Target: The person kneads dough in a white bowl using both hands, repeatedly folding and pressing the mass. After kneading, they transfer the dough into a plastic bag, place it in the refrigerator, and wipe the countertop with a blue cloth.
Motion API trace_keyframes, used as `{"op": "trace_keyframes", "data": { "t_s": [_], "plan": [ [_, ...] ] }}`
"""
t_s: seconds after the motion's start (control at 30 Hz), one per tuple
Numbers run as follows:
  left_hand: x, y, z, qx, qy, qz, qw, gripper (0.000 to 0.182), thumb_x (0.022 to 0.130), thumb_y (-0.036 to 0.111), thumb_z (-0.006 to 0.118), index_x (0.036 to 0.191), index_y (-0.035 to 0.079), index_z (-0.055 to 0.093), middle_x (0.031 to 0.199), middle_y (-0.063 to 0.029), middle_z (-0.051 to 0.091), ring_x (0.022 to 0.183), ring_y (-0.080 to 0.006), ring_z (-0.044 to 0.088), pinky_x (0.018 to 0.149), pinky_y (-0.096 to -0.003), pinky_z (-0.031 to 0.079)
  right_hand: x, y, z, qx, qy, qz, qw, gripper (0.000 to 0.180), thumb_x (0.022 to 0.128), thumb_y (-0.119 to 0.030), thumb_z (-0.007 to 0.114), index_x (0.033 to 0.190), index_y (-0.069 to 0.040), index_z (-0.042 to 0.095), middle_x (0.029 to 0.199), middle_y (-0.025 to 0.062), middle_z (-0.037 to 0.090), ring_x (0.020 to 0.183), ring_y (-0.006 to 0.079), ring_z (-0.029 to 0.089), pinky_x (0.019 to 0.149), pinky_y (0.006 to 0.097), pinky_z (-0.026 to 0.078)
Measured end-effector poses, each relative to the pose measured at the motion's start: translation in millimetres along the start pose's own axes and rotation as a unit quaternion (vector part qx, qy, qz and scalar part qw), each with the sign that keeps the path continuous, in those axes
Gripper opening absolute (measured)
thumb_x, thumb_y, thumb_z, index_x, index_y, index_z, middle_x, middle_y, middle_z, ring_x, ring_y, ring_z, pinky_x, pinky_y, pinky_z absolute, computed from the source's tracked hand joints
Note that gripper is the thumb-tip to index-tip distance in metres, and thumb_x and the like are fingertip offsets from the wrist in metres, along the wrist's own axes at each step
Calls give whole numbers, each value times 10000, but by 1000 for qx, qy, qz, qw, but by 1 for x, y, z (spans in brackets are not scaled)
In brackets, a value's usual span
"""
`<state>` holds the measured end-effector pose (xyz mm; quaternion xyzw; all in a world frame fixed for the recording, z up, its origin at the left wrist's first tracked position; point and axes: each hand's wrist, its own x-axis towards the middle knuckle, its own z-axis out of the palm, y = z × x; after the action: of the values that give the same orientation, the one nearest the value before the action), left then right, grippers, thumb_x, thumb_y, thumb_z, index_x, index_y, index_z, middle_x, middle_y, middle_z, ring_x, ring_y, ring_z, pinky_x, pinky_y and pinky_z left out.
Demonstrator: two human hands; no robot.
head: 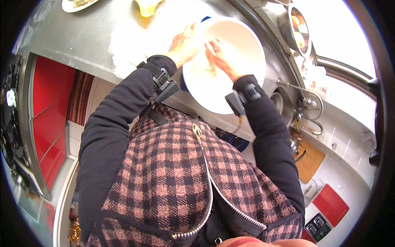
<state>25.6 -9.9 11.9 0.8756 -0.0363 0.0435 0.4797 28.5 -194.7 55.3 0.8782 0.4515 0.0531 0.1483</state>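
Note:
A large white basin (247, 40) with blue showing at its outer edge stands on the steel counter before me. My right hand (219, 58) reaches down inside it, fingers partly bent beside a pale mass (210, 70), possibly dough. Strong glare hides that mass's outline and whether the fingers grip it. Over the basin's left rim lies my left hand (185, 44), palm down, its fingertips washed out by light. Left of the basin, a white powdery layer (118, 51) spreads across the counter.
At the top are a yellow plastic vessel (147, 8) and a white plate (69, 6) of food. A steel bowl (287, 31) of rounded items sits by the window. To the right, a faucet (318, 106) stands beside the sink (277, 100). Red cabinet doors (51, 89) are at left.

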Motion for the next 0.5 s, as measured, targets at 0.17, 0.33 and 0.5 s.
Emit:
{"op": "trace_keyframes", "data": {
  "t_s": [0.17,0.33,0.5],
  "plan": [
    [1,-7,9,16,-3,20,1000,475,880,241,513,1265,-30,448,1219,-240,543,1073,-407,563,930,-448,455,-64,-50,-33,256,31,193,947,188,776,-134,619,946,-60,586,985,154,581,972,325,558,826,421,471],
    [0,-12,14,32,46,53,997,469,878,231,512,1259,-35,448,1185,-240,551,1043,-403,572,895,-453,473,-31,-63,13,259,84,271,923,182,726,-123,601,904,-85,589,960,128,591,935,323,561,782,419,473],
    [2,-5,11,31,17,9,999,437,902,243,487,1260,-4,457,1113,-237,578,1012,-392,585,857,-468,482,25,-29,38,141,73,216,963,151,784,-149,564,918,-90,603,916,118,609,874,310,588,733,420,484]
  ]
}}
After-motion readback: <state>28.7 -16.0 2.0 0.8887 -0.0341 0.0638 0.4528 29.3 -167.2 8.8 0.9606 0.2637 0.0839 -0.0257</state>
